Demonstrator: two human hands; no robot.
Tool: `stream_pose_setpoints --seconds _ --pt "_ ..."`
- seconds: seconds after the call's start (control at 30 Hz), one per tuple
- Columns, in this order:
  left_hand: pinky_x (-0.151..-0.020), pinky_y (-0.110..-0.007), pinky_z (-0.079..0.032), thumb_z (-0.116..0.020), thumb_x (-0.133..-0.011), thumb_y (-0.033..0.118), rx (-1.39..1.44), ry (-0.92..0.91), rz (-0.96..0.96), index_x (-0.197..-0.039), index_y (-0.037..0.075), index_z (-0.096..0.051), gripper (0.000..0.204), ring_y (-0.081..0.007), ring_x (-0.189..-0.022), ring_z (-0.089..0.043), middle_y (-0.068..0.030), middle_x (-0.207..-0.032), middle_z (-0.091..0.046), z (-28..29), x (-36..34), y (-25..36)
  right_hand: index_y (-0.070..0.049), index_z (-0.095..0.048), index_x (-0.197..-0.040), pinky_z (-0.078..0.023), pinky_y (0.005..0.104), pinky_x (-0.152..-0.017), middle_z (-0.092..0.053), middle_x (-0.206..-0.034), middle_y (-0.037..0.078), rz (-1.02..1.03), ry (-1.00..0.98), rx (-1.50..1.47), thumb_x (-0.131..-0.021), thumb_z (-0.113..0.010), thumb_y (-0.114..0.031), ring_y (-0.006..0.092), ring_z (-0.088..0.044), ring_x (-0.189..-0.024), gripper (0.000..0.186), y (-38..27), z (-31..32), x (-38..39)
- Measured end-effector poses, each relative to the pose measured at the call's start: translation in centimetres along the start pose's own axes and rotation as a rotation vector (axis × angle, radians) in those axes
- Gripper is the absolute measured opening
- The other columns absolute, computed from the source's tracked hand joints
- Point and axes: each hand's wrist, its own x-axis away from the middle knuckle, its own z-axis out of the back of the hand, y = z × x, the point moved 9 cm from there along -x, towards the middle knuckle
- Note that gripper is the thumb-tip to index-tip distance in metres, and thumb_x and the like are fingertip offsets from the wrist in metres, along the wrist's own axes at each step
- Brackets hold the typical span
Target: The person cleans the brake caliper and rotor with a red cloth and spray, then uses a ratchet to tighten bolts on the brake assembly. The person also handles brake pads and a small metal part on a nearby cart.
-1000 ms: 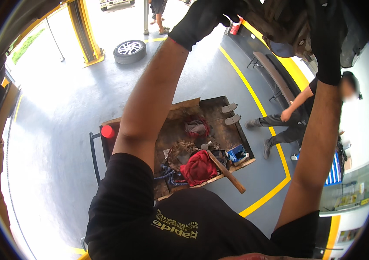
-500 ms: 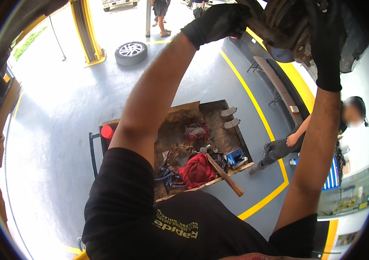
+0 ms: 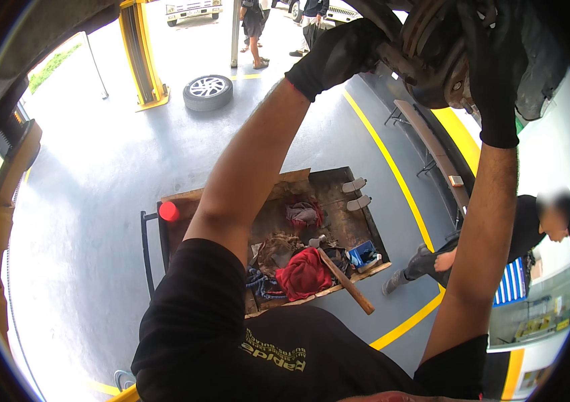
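Observation:
Overhead at the upper right hangs a rusty wheel hub and brake assembly (image 3: pixel 435 84) of a raised vehicle, its inner parts dark. My left hand (image 3: pixel 342 59), in a black glove, is closed against the assembly's left side; its fingertips are hidden behind the metal. Along the right side, my right hand (image 3: pixel 496 80), gloved in black too, reaches up with its fingers curled on the assembly. Both arms are raised. Below them stands a low work cart (image 3: pixel 328 175) with a hammer (image 3: pixel 346 281), a red cloth (image 3: pixel 303 273), rags and two brake pads (image 3: pixel 358 203).
A wheel (image 3: pixel 208 92) lies on the floor near a yellow lift post (image 3: pixel 143 57). On the right, a person (image 3: pixel 523 221) is beside a long bench (image 3: pixel 432 144). A red-capped container (image 3: pixel 169 212) sits at the cart's left corner. More people (image 3: pixel 252 33) stand far off.
My view has shifted slightly, and the cart appears a little lower. Both hands remain at the assembly with little movement. The person on the right has moved and now bends forward.

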Motion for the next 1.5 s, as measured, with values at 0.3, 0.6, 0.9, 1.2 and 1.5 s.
stream_pose_setpoints --seconds 0.3,0.6,0.9,1.2,1.5 --pt "-0.084 -0.034 -0.058 -0.050 -0.110 0.019 0.231 -0.106 0.125 -0.139 0.004 -0.055 0.033 -0.0203 -0.095 -0.067 -0.0079 -0.117 -0.066 -1.8 0.4 -1.0 -0.001 -0.042 -0.153 -0.034 0.0495 -0.117 -0.045 -0.155 0.025 0.038 0.013 0.254 -0.102 -0.067 -0.026 0.0416 -0.044 -0.140 0.062 1.6 -0.6 1.3" --pt "-0.083 -0.035 -0.059 -0.053 -0.108 0.019 1.096 -0.023 0.490 -0.129 0.003 -0.063 0.028 -0.0228 -0.092 -0.070 -0.0095 -0.111 -0.071 -4.0 1.0 -6.5 -0.002 -0.039 -0.155 -0.030 0.0491 -0.120 -0.042 -0.158 0.024 -0.024 0.032 0.167 -0.103 -0.065 -0.029 0.0408 -0.040 -0.144 0.065 0.9 -0.4 1.2" --pt "-0.082 -0.033 -0.060 -0.067 -0.099 0.013 -0.254 -0.123 0.016 -0.126 0.003 -0.063 0.029 -0.0214 -0.091 -0.073 -0.0095 -0.108 -0.073 -0.6 -0.5 -0.3 -0.001 -0.040 -0.155 -0.032 0.0476 -0.119 -0.046 -0.155 0.025 -0.016 0.066 -0.042 -0.100 -0.068 -0.027 0.0403 -0.044 -0.142 0.067 -0.2 0.5 0.1" --pt "-0.082 -0.032 -0.059 -0.064 -0.100 0.007 1.408 -0.049 0.537 -0.130 -0.001 -0.057 0.032 -0.0210 -0.095 -0.069 -0.0096 -0.110 -0.070 -5.1 1.1 -4.1 0.001 -0.040 -0.153 -0.033 0.0510 -0.115 -0.044 -0.152 0.026 0.111 0.049 0.245 -0.100 -0.069 -0.027 0.0448 -0.041 -0.138 0.066 1.3 -0.6 1.8" --pt "-0.055 -0.026 -0.040 -0.053 -0.106 0.025 1.399 -0.013 0.577 -0.121 0.008 -0.065 0.026 -0.0120 -0.058 -0.047 -0.0023 -0.080 -0.062 -5.6 0.8 -3.4 -0.005 -0.052 -0.144 -0.050 0.0460 -0.102 -0.059 -0.139 0.021 -0.160 -0.046 -0.057 -0.100 -0.069 -0.038 0.0383 -0.059 -0.126 0.058 4.0 -1.2 0.9"
